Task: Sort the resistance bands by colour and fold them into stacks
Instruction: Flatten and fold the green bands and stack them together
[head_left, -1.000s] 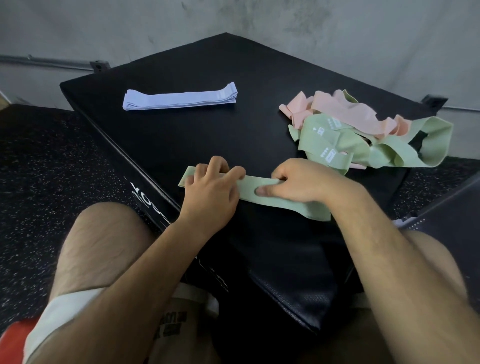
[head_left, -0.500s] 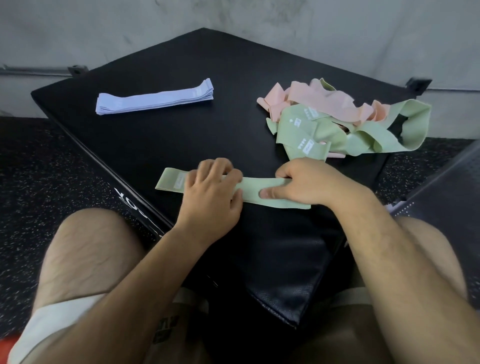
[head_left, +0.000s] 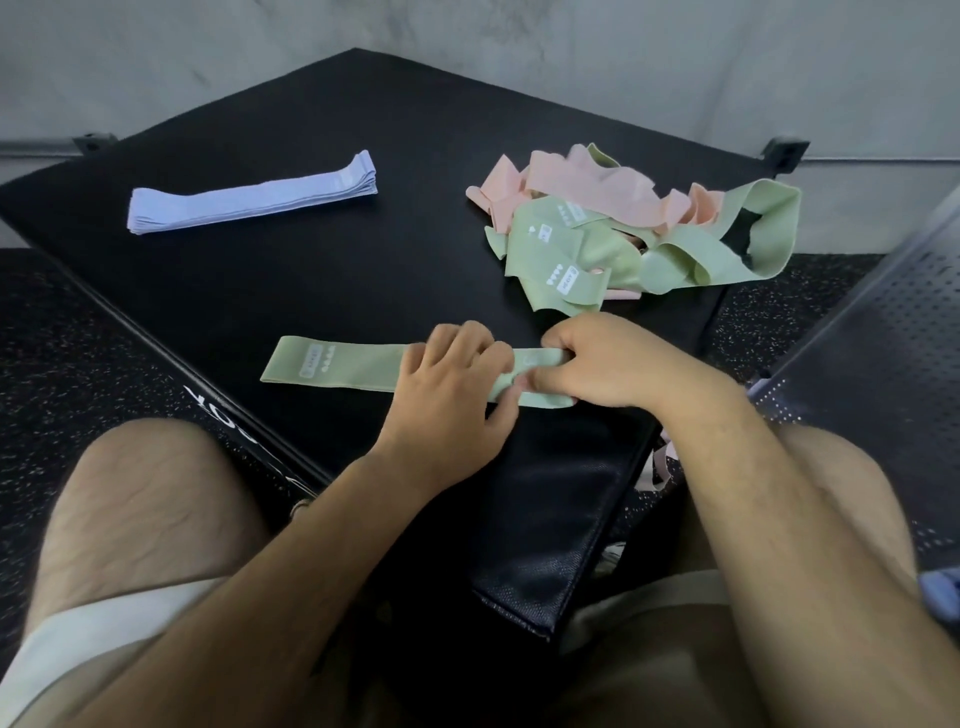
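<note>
- Green band (head_left: 353, 366) lies flat near the front edge of the black padded worktop (head_left: 363, 130).
- Left hand (head_left: 447, 395) grips its middle with curled fingers; right hand (head_left: 608, 364) pinches its right end.
- Folded lilac stack (head_left: 249, 200) sits far left.
- Tangled pile of pink and green bands (head_left: 623, 228) sits far right.

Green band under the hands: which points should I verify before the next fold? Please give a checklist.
1. Green band flat on black box: ok on its free left part.
2. Left hand holds the band's middle: ok.
3. Right hand pinches the right end: ok.
4. Edges aligned under the hands: cannot tell, covered.
5. Purple stack folded, lying apart: ok.
6. Mixed pile of pink and green bands sorted: not ok.
</note>
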